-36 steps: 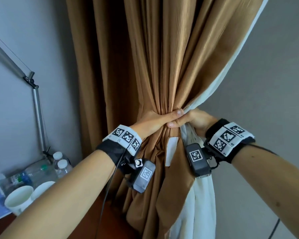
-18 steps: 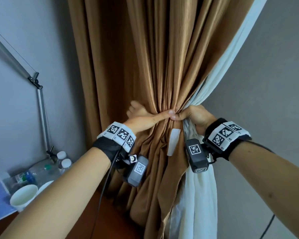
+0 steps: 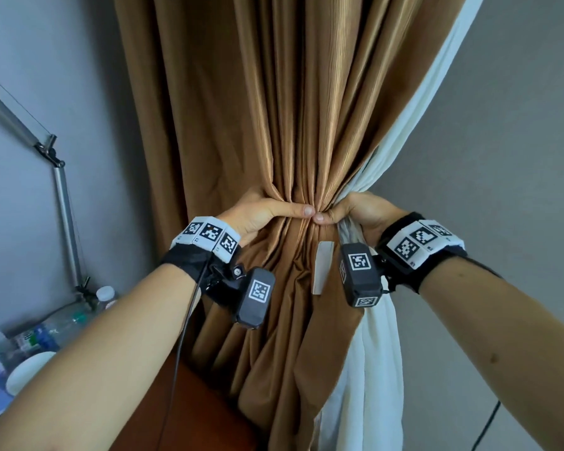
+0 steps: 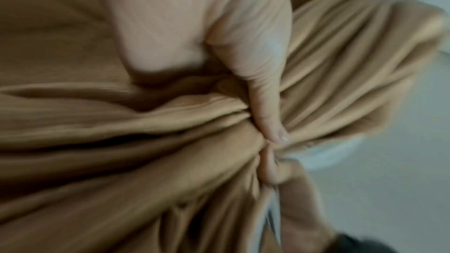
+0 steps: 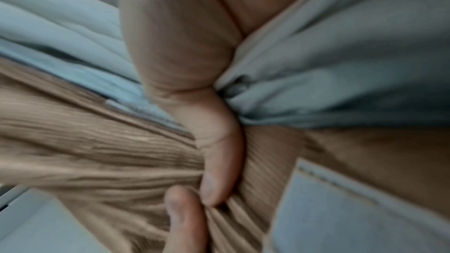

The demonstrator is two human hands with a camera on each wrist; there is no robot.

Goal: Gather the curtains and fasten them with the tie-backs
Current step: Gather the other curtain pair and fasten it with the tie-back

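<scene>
1. Where the folds are drawn to a narrow waist at the centre of the head view, the brown curtain [image 3: 293,131] is gathered with its white lining [image 3: 375,336] at the right edge.
2. The waist is clamped by the left hand [image 3: 258,213] and the right hand [image 3: 362,213], thumbs nearly touching.
3. The cloth is judged soft, slippery and bulky; it is best held at this waist.
4. No tie-back can be made out.
5. A lamp arm [image 3: 62,196] and bottles [image 3: 105,296] are seen at lower left.

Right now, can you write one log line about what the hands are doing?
left hand: grips brown curtain | right hand: grips curtain and white lining | thumbs meet | tie-back: not seen
</scene>
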